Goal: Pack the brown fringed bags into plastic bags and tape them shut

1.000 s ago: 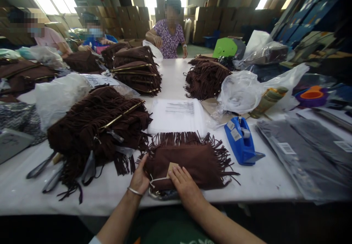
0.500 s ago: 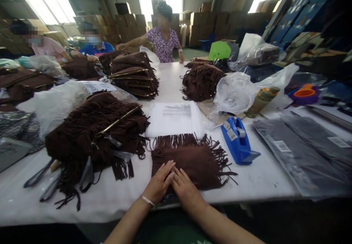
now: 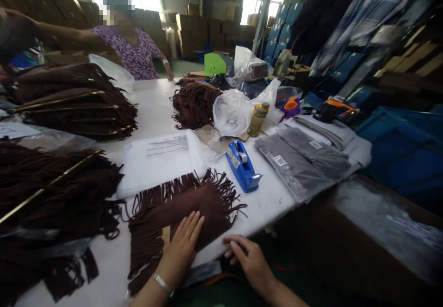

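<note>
A dark brown fringed bag (image 3: 204, 201) lies flat at the table's near edge, its strands spread toward the back and right. Flat on its front rests my left hand (image 3: 182, 242), fingers stretched out, a bracelet at the wrist. A small tan patch (image 3: 166, 235) shows beside that hand. My right hand (image 3: 251, 261) hangs just off the table edge, right of the bag, loosely curled with fingers apart and nothing visible in it. Behind the bag is a stack of clear white plastic bags (image 3: 162, 155). A blue tape dispenser (image 3: 242, 166) stands to the right.
Piles of brown fringed bags with gold zips (image 3: 51, 182) fill the left, with another brown pile (image 3: 195, 102) further back. Grey garments in plastic (image 3: 301, 159) lie at right, near a bottle (image 3: 258, 119). Across the table stands a person (image 3: 133, 53) with one arm outstretched.
The view has swung right. My right hand has left the bag and moved past the table edge, while my left hand stays flat on the bag.
</note>
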Demonstrator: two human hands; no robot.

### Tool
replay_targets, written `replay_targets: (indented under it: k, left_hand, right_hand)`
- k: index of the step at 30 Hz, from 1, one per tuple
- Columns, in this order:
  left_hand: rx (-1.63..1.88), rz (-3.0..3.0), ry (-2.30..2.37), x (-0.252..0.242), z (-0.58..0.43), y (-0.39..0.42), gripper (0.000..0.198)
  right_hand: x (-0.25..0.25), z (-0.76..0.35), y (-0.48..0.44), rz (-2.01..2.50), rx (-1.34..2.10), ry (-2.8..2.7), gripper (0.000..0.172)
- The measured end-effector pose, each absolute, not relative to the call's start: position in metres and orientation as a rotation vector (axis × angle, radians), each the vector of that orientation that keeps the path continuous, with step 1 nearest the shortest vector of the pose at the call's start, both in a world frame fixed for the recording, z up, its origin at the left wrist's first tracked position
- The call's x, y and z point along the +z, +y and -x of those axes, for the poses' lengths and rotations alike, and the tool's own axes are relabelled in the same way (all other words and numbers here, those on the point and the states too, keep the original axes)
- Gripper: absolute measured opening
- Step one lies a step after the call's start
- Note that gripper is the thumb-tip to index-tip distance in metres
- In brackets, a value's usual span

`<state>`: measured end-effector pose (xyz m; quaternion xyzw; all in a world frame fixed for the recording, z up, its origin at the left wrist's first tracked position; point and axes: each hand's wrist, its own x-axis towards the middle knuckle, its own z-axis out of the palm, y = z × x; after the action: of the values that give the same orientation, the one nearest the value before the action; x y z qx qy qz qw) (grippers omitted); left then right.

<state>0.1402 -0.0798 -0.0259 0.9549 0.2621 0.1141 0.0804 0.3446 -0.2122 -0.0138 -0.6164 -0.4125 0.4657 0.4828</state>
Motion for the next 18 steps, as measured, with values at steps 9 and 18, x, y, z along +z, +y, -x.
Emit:
replay_targets:
  k: [9, 18]
  left_hand:
    - [0.498, -2.851, 0.746, -0.009, -0.124, -0.084, 0.085]
    - [0.456, -2.968, 0.728, -0.015, -0.127, -0.091, 0.083]
  right_hand:
    - [-0.025, -0.331, -0.135, 1.020, 1.444, -0.500, 0.058]
    - [-0.007, -0.375, -0.080, 1.271, 0.939, -1.070, 0.079]
